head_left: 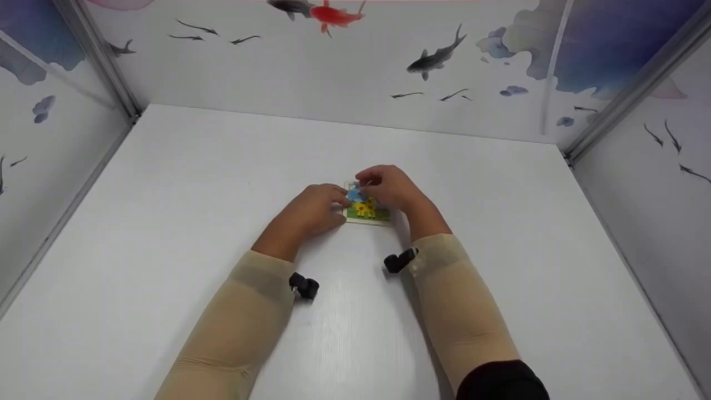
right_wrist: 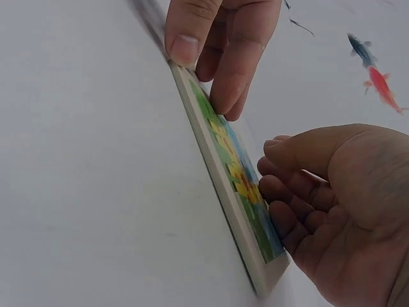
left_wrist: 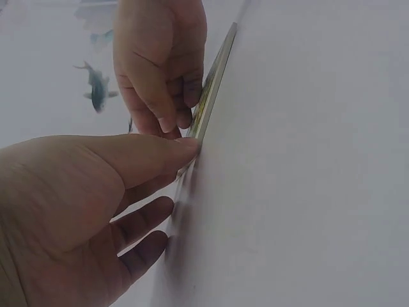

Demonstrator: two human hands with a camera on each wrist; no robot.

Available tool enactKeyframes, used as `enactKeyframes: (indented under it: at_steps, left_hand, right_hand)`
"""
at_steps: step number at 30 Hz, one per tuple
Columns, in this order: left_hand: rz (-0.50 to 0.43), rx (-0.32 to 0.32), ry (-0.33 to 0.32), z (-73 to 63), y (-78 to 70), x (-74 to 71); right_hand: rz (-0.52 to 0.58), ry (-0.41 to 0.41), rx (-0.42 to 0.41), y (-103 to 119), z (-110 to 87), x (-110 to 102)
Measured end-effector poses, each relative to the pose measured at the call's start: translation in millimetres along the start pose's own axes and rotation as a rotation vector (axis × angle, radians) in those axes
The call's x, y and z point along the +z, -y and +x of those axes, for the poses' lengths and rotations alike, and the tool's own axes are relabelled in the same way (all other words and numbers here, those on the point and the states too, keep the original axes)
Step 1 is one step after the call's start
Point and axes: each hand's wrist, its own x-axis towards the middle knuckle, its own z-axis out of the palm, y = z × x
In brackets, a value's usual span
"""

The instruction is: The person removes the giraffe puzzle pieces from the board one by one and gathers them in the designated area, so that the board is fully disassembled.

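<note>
While the unclenched left hand [head_left: 318, 209] touches its left edge, the flat rectangular pale-rimmed yellow-giraffe board [head_left: 365, 211] lies beneath the right hand [head_left: 392, 189], grip indeterminable.

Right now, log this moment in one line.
left hand: touching board, left edge | right hand: over board, grip unclear | giraffe: visible | board: on white table

In the head view, the upper right of the flat, rectangular yellow-giraffe picture board [head_left: 365, 210] is being hidden by the person's right grip [head_left: 392, 188]; the black fabric sleeve [head_left: 502, 382] is being cut off below.
</note>
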Motion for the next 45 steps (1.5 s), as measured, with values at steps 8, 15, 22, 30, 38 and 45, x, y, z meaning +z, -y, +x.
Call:
enactKeyframes:
  at_steps: [8,15,22,30,38,45]
  left_hand:
    - [0.025,0.013,0.006,4.0,1.6,-1.1]
    - [0.045,0.014,0.004,5.0,0.7,0.1]
    - [0.102,0.047,0.007,3.9,-0.2,0.4]
    - [0.092,0.069,-0.007,-0.1,-1.5,0.3]
    - [0.081,0.017,0.016,0.3,-2.6,0.6]
    - [0.084,-0.002,0.015,0.8,-2.8,1.9]
  right_hand:
    - [-0.069,0.045,-0.03,6,-3.1,6]
    - [-0.174,0.054,-0.078,10,0.1,9]
    - [-0.2,0.053,-0.083,11,-0.5,11]
    - [-0.214,0.062,-0.082,11,-0.6,10]
    - [-0.238,0.048,-0.054,12,2.3,8]
    - [-0.228,0.042,-0.049,12,2.8,8]
